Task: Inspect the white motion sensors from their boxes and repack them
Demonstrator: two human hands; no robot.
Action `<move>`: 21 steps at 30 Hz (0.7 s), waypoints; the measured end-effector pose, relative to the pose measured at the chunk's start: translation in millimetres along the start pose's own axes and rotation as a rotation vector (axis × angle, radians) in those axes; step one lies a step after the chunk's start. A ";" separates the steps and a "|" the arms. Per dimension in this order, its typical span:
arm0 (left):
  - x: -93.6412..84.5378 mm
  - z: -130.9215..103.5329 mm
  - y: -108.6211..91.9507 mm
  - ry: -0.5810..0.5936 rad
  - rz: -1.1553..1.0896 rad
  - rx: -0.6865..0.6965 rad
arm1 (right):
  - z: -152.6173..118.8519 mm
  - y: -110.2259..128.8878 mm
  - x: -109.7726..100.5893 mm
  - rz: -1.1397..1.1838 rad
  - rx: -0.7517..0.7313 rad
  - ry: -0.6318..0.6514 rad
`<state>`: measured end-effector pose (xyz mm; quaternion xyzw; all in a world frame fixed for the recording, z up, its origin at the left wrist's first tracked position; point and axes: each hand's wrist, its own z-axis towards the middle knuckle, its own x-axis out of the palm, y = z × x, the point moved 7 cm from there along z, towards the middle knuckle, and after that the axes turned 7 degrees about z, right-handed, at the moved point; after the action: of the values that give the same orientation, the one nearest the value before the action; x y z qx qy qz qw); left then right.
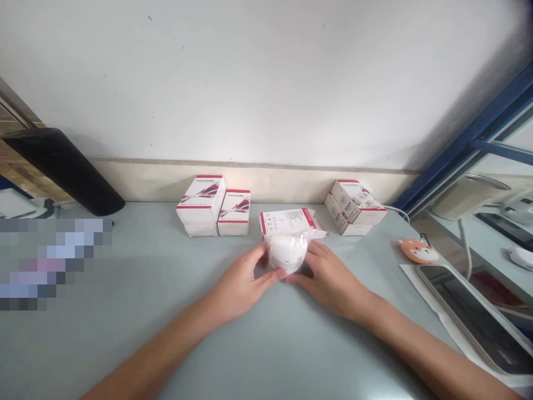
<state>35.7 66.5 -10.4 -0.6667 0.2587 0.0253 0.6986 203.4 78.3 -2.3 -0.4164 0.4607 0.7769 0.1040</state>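
A white round device (287,256) in clear plastic was held between the left hand (245,282) and the right hand (332,278), fingers curled around both sides, presumably so that it was kept level. It was positioned just in front of an open carton (287,221), probably laid down to leave both hands available. Closed boxes were stacked at left (201,194) and right (353,201) against the wall (266,83), perhaps for working room.

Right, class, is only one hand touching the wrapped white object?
No, the left hand and the right hand both hold the white object.
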 end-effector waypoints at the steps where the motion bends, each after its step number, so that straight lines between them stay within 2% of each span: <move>1: -0.1 0.7 1.7 0.010 0.017 -0.009 | -0.2 -0.5 1.2 -0.007 0.006 -0.010; 8: 0.3 -1.4 5.2 0.009 0.065 -0.039 | -4.4 8.1 1.3 0.060 -0.050 0.059; 11: 0.8 0.2 8.3 -0.008 -0.126 -0.087 | -4.9 12.4 -10.3 0.163 -0.050 0.112; 14: -4.0 2.8 5.4 -0.081 -0.471 -0.105 | -3.2 10.0 -25.5 0.297 0.085 0.139; 17: -4.9 2.9 -4.1 -0.079 -0.785 -0.087 | -0.4 11.2 -44.3 0.362 0.134 0.006; 21: 0.9 -0.5 -10.8 -0.014 -1.023 -0.102 | -5.6 11.8 -60.4 0.442 0.081 -0.361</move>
<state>40.4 64.6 -0.9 -0.7408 -0.1068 -0.3028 0.5900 238.3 80.8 48.8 -0.1566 0.5450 0.8231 0.0292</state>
